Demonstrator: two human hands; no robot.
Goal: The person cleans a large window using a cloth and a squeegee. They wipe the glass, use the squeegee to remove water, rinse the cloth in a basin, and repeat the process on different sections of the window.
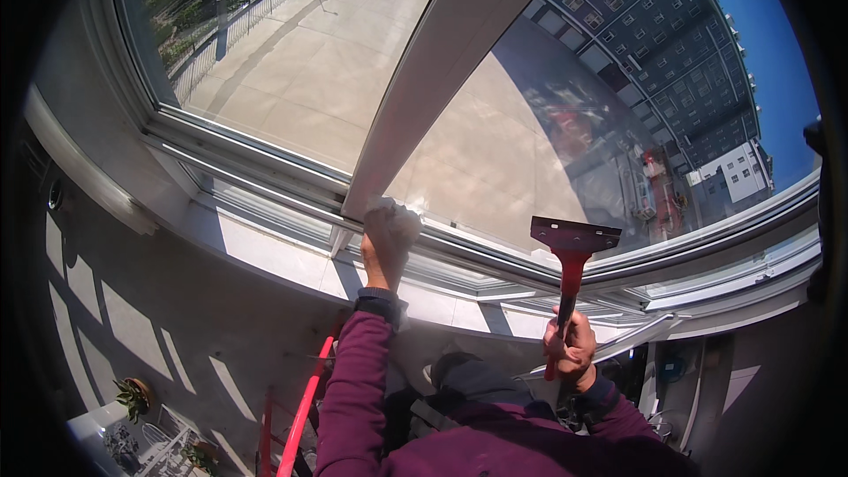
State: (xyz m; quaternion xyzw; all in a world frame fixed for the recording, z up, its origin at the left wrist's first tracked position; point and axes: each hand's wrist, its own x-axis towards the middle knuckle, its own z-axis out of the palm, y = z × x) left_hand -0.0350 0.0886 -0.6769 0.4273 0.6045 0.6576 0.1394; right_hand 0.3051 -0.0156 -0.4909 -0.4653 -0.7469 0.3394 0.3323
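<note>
My left hand [386, 248] is at the lower end of the white mullion [434, 73], closed around a crumpled pale cloth or wad [405, 220] that lies against the window frame's bottom rail. The red-and-black handle of a wide-bladed scraper [575, 245] is in my right hand [572, 348]. Its blade points up and away from me, in front of the lower right part of the right window pane [483, 146]. Whether the blade touches the glass I cannot tell. My fingers partly hide the wad and the handle.
Red metal bars [306, 404], perhaps of a ladder, rise at my left side. A pale sill [285, 252] runs below the window rails. Potted plants [134, 397] stand on the lower left. Beyond the glass lie a paved yard, a fence and a tall building.
</note>
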